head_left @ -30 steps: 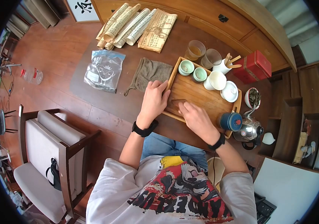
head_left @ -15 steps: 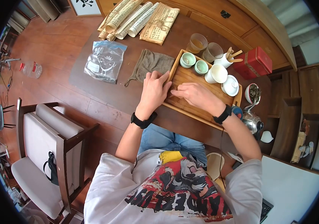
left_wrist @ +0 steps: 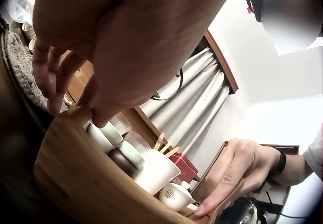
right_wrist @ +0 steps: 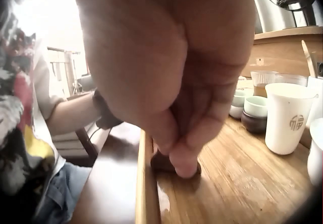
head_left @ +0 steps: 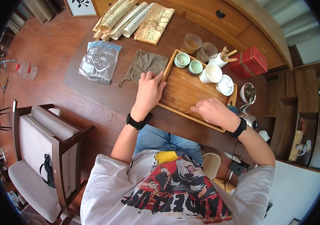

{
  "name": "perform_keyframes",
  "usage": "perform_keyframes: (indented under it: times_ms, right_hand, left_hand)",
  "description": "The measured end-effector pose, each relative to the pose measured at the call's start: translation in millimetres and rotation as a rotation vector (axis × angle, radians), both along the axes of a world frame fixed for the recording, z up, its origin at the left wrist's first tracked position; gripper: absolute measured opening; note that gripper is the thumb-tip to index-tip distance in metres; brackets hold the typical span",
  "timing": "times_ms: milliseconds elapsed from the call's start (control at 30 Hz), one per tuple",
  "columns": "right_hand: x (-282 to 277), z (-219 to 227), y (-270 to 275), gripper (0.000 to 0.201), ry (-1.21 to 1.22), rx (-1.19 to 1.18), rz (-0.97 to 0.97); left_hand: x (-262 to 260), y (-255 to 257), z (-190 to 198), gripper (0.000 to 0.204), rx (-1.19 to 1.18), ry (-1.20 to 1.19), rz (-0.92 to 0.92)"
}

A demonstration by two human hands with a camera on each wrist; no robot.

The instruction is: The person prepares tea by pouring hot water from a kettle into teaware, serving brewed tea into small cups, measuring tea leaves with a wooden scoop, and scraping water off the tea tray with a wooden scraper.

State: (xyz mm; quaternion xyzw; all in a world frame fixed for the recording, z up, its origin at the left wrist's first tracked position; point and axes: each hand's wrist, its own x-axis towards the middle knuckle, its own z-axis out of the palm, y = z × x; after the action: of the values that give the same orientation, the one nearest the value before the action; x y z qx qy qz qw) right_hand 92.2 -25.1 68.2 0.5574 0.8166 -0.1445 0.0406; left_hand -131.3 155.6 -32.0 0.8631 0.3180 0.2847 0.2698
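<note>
My left hand grips the left rim of the wooden tea tray, its thumb and fingers at the edge. Over the tray's near side, my right hand pinches a small thin dark brown piece against the tray floor. Most of that piece is hidden under the fingertips, and its kind cannot be told. Wet-looking marks show on the wood beside it in the right wrist view. Along the tray's far side stand two pale green teacups, a white pitcher and a white lidded bowl.
A brown cloth lies left of the tray, near a clear zip bag. Behind are two clear cups, a white tool holder and a red tin. A tea-leaf bowl and steel kettle stand right.
My right hand went left to the tray's near-left corner, then swept back right along the near edge with the brown piece. The left hand has stayed on the rim.
</note>
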Motion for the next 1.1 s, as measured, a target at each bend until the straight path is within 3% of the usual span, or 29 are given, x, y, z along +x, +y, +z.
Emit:
perform_keyframes:
  times_ms: [100,167,267,367,500,633,800,900,933,1100]
  right_hand:
    - [-2,12,13,0.028,-0.131,-0.131,-0.003]
    - [-11,13,29,0.019,-0.002,0.062,-0.248]
    - [-13,-1,56,0.015,0.088,0.194,-0.349]
    - [-13,-27,78,0.011,0.026,0.318,-0.461]
    - [-11,-41,70,0.015,0.064,0.263,-0.455]
    - [-35,-27,14,0.024,0.014,0.088,-0.358]
    - [-47,-4,-33,0.025,0.149,-0.01,-0.428]
    - [-37,3,-16,0.023,0.172,0.06,-0.51]
    - [-32,-8,-7,0.021,0.179,0.189,-0.56]
    - [-18,-41,43,0.017,0.025,0.337,-0.671]
  left_hand:
    - [1,-1,2,0.043,-0.034,-0.003,0.005]
    - [2,-2,2,0.042,-0.024,0.008,0.012]
    - [2,-5,0,0.041,-0.018,-0.003,0.034]
    - [2,-5,-5,0.039,0.011,-0.001,0.031]
    - [1,-7,-4,0.038,0.009,0.007,0.034]
    - [3,-8,0,0.04,-0.005,0.007,0.053]
    - [7,-9,4,0.041,-0.02,0.012,0.056]
    - [11,-9,11,0.043,0.01,-0.032,0.054]
    - [14,-7,10,0.042,0.023,-0.076,0.045]
    - [15,-5,8,0.041,0.051,-0.066,0.02]
